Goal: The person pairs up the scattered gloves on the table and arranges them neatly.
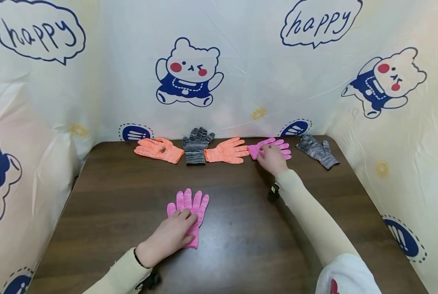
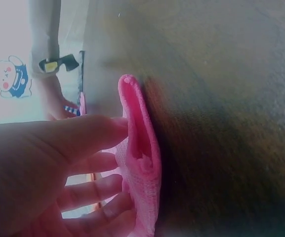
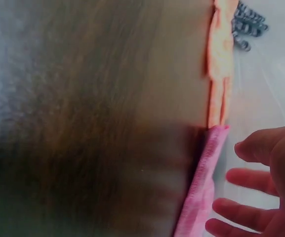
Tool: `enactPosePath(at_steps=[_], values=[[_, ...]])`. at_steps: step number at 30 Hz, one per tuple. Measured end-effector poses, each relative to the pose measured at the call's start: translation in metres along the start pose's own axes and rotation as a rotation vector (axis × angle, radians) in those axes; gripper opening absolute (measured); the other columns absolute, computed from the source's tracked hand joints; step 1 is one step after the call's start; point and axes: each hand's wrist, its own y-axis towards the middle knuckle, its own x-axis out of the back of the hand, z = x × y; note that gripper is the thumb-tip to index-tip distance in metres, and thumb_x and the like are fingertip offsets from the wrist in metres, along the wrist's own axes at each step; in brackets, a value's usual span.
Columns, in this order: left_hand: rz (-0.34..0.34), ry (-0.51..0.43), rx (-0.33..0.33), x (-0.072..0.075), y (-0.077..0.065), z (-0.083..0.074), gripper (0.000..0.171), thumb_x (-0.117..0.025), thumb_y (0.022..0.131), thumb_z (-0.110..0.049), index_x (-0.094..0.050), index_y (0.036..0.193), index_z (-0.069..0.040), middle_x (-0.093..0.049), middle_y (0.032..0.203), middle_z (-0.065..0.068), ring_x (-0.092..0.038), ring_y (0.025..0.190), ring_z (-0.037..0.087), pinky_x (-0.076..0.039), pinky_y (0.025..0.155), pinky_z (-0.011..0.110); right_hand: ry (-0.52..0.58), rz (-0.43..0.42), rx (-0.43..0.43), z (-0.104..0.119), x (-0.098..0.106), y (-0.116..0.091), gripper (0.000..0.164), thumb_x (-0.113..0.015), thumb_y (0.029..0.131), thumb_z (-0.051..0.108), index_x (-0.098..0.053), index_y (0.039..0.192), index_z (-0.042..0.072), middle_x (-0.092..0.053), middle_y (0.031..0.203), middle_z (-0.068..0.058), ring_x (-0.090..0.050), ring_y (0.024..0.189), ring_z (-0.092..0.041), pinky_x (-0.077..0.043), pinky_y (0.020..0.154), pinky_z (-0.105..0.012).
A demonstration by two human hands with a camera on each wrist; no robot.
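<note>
A pink glove [image 1: 193, 204] lies flat on the near middle of the table, its fingers pointing away. My left hand [image 1: 171, 232] rests on its palm and cuff. In the left wrist view the thumb [image 2: 93, 131] touches the edge of the cuff [image 2: 144, 163], whose opening gapes slightly, while the other fingers lie loosely on the knit. At the back, my right hand [image 1: 274, 160] is over a second pink glove [image 1: 283, 149]. In the right wrist view its fingers [image 3: 248, 180] are spread and relaxed just above that glove, with nothing gripped.
Along the table's back edge lie an orange glove [image 1: 156, 149] with a dark spot, a dark grey glove [image 1: 195, 149], another orange glove [image 1: 226, 151] and, at far right, a grey mottled glove [image 1: 317, 151]. A printed curtain [image 1: 241, 81] hangs behind the brown table [image 1: 112, 204].
</note>
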Motion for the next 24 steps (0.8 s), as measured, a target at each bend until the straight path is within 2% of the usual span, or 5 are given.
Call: enactPosePath(at_steps=[3, 9, 13, 18, 24], values=[[-0.003, -0.004, 0.004, -0.001, 0.000, -0.001, 0.036, -0.087, 0.084, -0.022, -0.064, 0.109, -0.009, -0.050, 0.089, 0.001, -0.043, 0.075, 0.019, -0.039, 0.056, 0.028, -0.003, 0.048, -0.015, -0.003, -0.004, 0.007, 0.041, -0.059, 0.102, 0.027, -0.062, 0.135, 0.003, -0.062, 0.123, -0.023, -0.054, 0.115, -0.040, -0.047, 0.103, -0.058], [0.003, 0.004, 0.004, 0.000, 0.000, 0.002, 0.035, -0.086, 0.083, -0.021, -0.064, 0.108, -0.010, -0.051, 0.088, 0.001, -0.043, 0.074, 0.018, -0.040, 0.057, 0.028, 0.007, 0.132, -0.044, -0.008, -0.004, 0.012, 0.041, -0.058, 0.103, 0.028, -0.061, 0.135, 0.003, -0.062, 0.117, -0.020, -0.054, 0.113, -0.038, -0.048, 0.100, -0.056], [0.017, 0.005, 0.002, 0.000, 0.001, 0.003, 0.038, -0.087, 0.084, -0.023, -0.065, 0.112, -0.009, -0.053, 0.090, 0.002, -0.045, 0.075, 0.017, -0.043, 0.060, 0.029, 0.013, 0.117, -0.026, -0.014, 0.000, 0.008, 0.042, -0.057, 0.103, 0.027, -0.061, 0.137, 0.002, -0.061, 0.121, -0.023, -0.053, 0.117, -0.040, -0.046, 0.102, -0.058], [0.036, 0.008, -0.003, 0.000, 0.001, 0.003, 0.039, -0.086, 0.085, -0.025, -0.066, 0.115, -0.009, -0.054, 0.092, 0.002, -0.046, 0.076, 0.017, -0.043, 0.060, 0.028, 0.001, 0.079, 0.024, -0.025, -0.001, -0.001, 0.035, -0.059, 0.103, 0.025, -0.065, 0.127, 0.000, -0.060, 0.114, -0.024, -0.054, 0.113, -0.042, -0.045, 0.101, -0.057], [0.036, 0.014, 0.001, 0.001, 0.002, 0.002, 0.040, -0.088, 0.084, -0.025, -0.066, 0.113, -0.009, -0.054, 0.091, 0.002, -0.046, 0.074, 0.018, -0.043, 0.059, 0.029, -0.059, 0.145, 0.076, -0.033, 0.001, -0.011, 0.041, -0.066, 0.099, 0.027, -0.059, 0.132, 0.004, -0.054, 0.117, -0.025, -0.052, 0.111, -0.041, -0.047, 0.096, -0.058]])
